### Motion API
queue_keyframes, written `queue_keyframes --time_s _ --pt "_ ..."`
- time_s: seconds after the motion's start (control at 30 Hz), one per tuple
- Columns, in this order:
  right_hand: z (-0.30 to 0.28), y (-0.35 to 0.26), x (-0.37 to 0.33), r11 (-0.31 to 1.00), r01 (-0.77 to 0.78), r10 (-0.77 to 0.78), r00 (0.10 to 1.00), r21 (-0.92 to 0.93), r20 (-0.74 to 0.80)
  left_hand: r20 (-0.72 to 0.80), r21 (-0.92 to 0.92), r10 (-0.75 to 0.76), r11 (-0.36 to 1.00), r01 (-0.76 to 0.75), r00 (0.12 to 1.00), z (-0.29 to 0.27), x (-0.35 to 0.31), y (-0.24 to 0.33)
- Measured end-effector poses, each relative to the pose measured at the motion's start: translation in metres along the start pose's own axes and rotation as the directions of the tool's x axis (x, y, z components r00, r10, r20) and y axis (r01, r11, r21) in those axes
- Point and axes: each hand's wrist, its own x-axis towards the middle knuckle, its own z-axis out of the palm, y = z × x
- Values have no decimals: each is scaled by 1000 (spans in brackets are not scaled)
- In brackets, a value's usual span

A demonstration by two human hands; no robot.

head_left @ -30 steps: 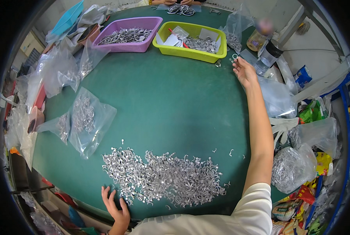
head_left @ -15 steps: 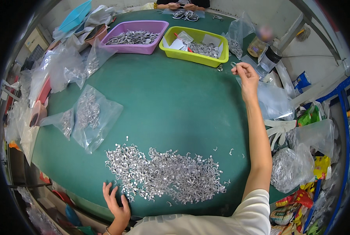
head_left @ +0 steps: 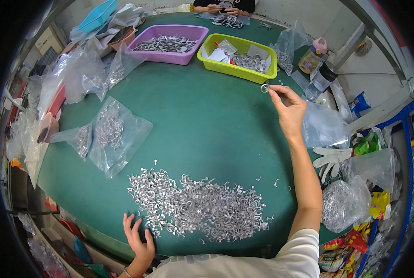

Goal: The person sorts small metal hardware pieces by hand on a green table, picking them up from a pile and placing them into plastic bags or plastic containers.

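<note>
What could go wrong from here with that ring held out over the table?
1. The right hand pinches the small ring by fingertips alone, in mid-air short of the green tray; a slip could drop it on the table.
2. The left hand rests by the loose pile near the table's edge; a sweep might push pieces off.

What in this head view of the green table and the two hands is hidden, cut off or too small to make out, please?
- Small metal ring, head view: too small to tell its exact shape in the right hand.
- Left hand: wrist cut off by the lower edge.
- Yellow tray: contents partly hidden by its wall.
- Far person's hands: cut by the top edge.
</note>
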Motion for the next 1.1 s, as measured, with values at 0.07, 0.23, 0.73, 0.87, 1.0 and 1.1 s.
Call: queue_keyframes --time_s 0.07,0.23,0.73,0.87,1.0,1.1 --pt "2 -4 -2 998 -27 28 1000 52 -9 3 -3 2 1000 -2 1000 0 0 0" --pt "4 -12 -5 986 -118 116 993 122 16 5 -5 0 1000 0 1000 -1 0 0" --pt "-45 102 12 873 -401 398 915 -275 -72 6 -21 2 1000 -2 1000 2 2 0" --pt "-77 148 40 712 -380 278 925 -590 -260 4 3 -6 1000 6 1000 0 2 1" --pt "-83 174 63 648 -452 275 889 -613 -365 15 22 -40 999 39 999 0 -1 1" --pt "-80 179 73 626 -438 275 898 -645 -343 17 24 -40 999 40 999 0 0 0"
